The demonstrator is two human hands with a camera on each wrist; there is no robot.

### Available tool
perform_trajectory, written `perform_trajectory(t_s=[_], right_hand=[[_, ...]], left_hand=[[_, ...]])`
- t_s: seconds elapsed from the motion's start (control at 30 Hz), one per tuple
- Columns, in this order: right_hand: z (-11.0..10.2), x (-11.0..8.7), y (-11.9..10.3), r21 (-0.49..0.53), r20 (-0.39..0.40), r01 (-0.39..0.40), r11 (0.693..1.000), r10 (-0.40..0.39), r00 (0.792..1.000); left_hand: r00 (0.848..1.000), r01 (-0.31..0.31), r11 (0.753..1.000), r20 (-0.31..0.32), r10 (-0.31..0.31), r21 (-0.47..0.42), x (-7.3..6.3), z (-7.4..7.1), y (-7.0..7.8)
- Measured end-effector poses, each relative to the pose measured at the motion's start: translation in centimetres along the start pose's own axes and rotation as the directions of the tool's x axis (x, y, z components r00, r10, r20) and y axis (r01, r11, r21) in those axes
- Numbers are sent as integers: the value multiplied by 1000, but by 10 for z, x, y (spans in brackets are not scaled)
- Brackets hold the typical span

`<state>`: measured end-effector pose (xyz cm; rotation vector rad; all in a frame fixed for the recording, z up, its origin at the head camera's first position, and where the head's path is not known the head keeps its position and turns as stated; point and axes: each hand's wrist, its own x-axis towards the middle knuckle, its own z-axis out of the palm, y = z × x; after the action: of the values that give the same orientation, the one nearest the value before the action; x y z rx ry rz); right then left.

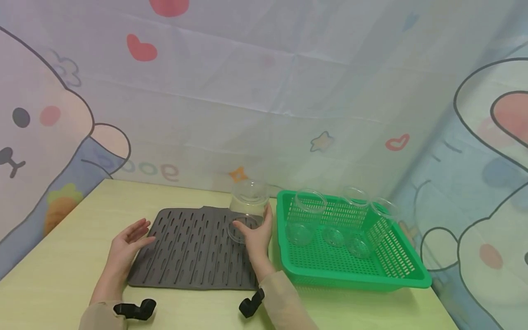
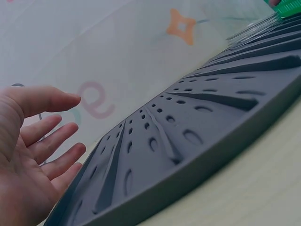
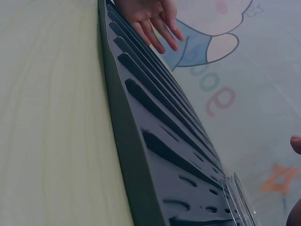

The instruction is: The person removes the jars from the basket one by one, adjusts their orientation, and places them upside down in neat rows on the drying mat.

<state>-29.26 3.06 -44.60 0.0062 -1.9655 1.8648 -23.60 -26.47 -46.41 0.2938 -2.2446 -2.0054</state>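
A clear drinking glass (image 1: 250,201) stands at the right back part of a dark grey ribbed drying mat (image 1: 181,256). My right hand (image 1: 259,236) grips it from the right side, thumb across the front and fingers behind. The lower rim of the glass (image 3: 239,202) is close over the ribs at the mat's edge in the right wrist view. Past the mat's left edge, my left hand (image 1: 125,247) holds nothing, its fingers (image 2: 56,146) spread and relaxed with the palm turned toward the mat.
To the right of the mat sits a green plastic basket (image 1: 350,278) with three clear glasses (image 1: 310,204) in it. Both stand on a pale wooden table (image 1: 62,270). A printed cloth (image 1: 231,91) hangs along the table's back edge.
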Motion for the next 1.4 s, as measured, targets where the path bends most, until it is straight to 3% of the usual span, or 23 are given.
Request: perform_trajectory(t_s=[0.4,0.63,0.8,1.0,1.17,1.4], right_hand=[[-3,1,6,-34,23,-9,999,10,1000],[-2,-4,0,-37,32,18,999,-17,999],[1,-11,-16,-64,9,104,993,-103,995],[5,-17,-34,-102,41,269,958,-266,963],[0,-21,-60,-62,89,305,950,-299,950],[-17,-16,-104,23,73,383,923,-384,920]], left_hand=[[996,91,995,-26,-91,33,5,6,0],[995,94,994,-45,-92,50,5,4,-2],[996,77,996,-39,-75,40,4,2,1],[997,66,997,-32,-65,39,6,2,-1],[996,77,997,-37,-76,26,6,1,-3],[995,90,996,-40,-89,26,6,1,-4]])
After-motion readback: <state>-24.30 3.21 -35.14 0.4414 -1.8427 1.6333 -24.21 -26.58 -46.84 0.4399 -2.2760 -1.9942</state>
